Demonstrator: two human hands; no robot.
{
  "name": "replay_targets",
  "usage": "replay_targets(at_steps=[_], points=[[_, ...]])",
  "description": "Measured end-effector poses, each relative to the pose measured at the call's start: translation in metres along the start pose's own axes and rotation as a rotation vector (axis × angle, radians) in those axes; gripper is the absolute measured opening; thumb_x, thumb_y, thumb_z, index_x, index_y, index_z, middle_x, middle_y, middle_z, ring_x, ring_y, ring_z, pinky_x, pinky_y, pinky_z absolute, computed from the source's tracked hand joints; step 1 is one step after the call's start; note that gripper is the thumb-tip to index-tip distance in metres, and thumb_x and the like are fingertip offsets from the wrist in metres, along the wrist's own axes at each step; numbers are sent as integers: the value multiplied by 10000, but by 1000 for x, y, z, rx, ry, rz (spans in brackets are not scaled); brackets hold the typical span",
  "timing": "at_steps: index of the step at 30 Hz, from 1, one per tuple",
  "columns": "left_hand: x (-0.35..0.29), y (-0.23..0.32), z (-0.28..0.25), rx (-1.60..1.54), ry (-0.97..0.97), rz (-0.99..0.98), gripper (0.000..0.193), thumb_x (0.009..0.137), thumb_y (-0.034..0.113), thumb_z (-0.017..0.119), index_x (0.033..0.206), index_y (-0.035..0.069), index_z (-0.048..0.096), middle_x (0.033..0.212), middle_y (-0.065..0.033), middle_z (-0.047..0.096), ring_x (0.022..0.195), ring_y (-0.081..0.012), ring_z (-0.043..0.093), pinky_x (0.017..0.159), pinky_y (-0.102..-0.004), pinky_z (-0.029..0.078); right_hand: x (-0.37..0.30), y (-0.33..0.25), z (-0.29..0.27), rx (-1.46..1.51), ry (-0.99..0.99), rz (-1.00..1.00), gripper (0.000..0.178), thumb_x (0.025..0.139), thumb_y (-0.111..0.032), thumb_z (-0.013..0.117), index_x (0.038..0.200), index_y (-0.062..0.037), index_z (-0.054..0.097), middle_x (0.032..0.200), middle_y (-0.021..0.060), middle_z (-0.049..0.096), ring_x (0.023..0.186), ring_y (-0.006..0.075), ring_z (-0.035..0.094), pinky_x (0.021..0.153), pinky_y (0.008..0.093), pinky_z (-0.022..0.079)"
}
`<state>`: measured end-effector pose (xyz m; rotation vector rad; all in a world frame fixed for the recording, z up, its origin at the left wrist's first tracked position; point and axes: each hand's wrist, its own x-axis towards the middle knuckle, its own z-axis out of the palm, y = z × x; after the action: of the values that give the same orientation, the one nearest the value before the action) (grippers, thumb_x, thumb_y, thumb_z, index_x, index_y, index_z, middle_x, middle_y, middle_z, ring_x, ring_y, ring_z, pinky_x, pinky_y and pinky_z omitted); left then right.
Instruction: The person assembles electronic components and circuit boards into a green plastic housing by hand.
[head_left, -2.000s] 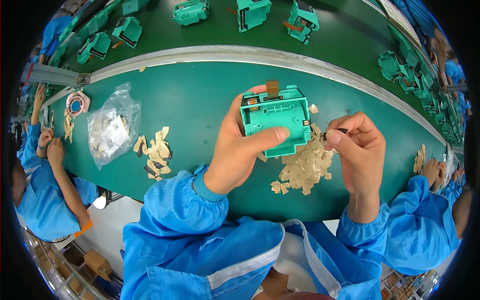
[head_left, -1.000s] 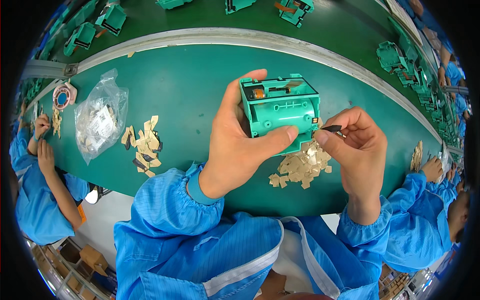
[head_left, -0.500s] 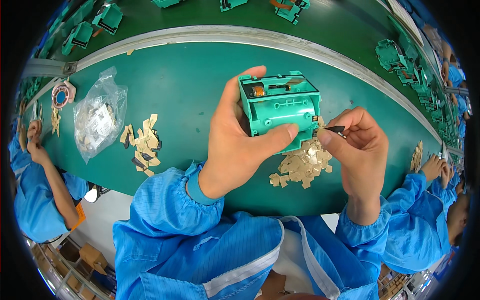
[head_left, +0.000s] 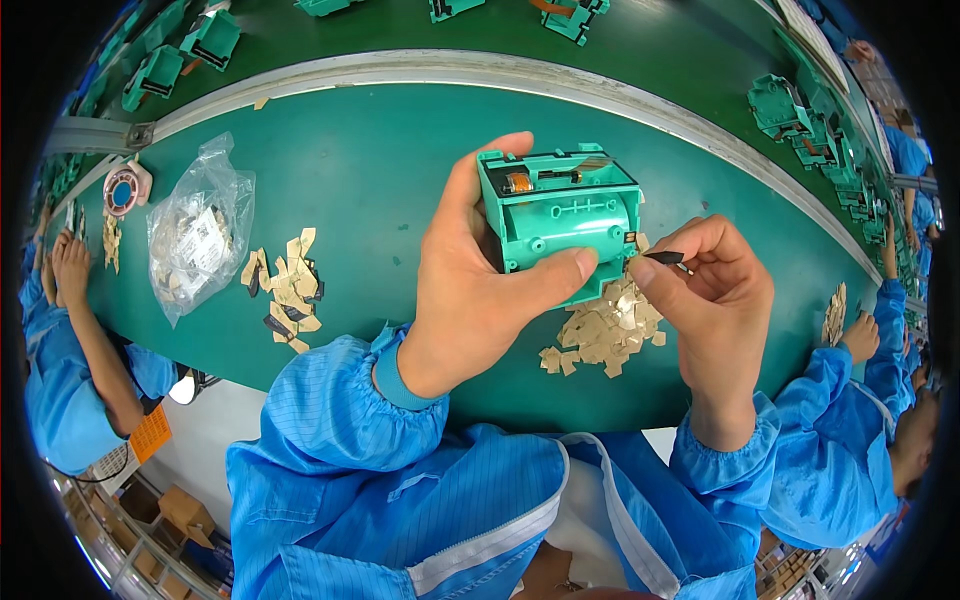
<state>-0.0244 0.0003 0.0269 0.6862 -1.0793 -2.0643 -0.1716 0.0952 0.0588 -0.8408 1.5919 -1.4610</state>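
Note:
A teal plastic housing with a rounded front, a copper-coloured coil and black trim is held up over the bench. My left hand grips it from the left, thumb pressed across its lower front. At the housing's right edge my right hand pinches a small dark pointed piece between thumb and forefinger; its exact kind is unclear. The fingertips are close to the housing's lower right corner; whether they touch it I cannot tell. Below lies a heap of beige paper scraps, partly hidden by the housing and hand.
Left on the green bench are beige and black pieces, a clear plastic bag and a tape roll. Beyond a metal rail, more teal housings stand on a green belt. Co-workers in blue sit at both sides.
My right hand has shifted slightly left and down with the dark piece, nearer the housing. My left hand and the housing stay put. Housings on the belt have slid a little left.

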Motion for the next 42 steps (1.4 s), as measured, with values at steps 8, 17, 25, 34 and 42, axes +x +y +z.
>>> replay_targets(at_steps=[8, 17, 25, 34, 42], points=[[-1, 2, 0, -24, 15, -1, 701, 747, -25, 690, 1327, -7, 296, 1176, -145, 531, 1048, -217, 586, 867, -335, 508, 2, -3, -1, 8, 1, 96, 189, 767, 71, 688, 896, 25, 557, 856, 68, 608, 754, 98, 592, 686, 231, 504], [4, 2, -5, -94, -116, -89, 809, 768, 3, 682, 1414, -7, 194, 1244, -149, 505, 1107, -224, 552, 932, -362, 461, 7, -6, -15, 199, -126, 195, 229, 755, 35, 719, 921, 8, 564, 988, 104, 615, 841, 146, 627, 740, 262, 522], [4, -9, 0, -178, -200, -62, 993, 704, 217, 811, 1435, 58, 158, 1285, -151, 483, 1159, -275, 529, 991, -409, 430, -4, -11, -3, 181, -121, 119, 242, 749, 24, 730, 930, 5, 570, 885, 75, 638, 820, 134, 625, 745, 264, 515], [3, -6, -5, -253, -165, -102, 946, 547, 30, 878, 1303, 89, 312, 1160, -79, 509, 1101, -214, 533, 937, -351, 470, -21, -22, 2, 189, -156, 154, 162, 852, -75, 652, 966, 22, 590, 910, 64, 635, 813, 114, 600, 732, 273, 495], [-1, 0, -5, -243, -119, 4, 1022, 517, 119, 900, 1333, 119, 284, 1179, -79, 509, 1051, -220, 573, 887, -356, 520, -47, -28, 9, -423, 45, -318, 423, 950, -251, 505, 1234, 63, 507, 1116, 181, 607, 800, 163, 602, 727, 271, 470]])
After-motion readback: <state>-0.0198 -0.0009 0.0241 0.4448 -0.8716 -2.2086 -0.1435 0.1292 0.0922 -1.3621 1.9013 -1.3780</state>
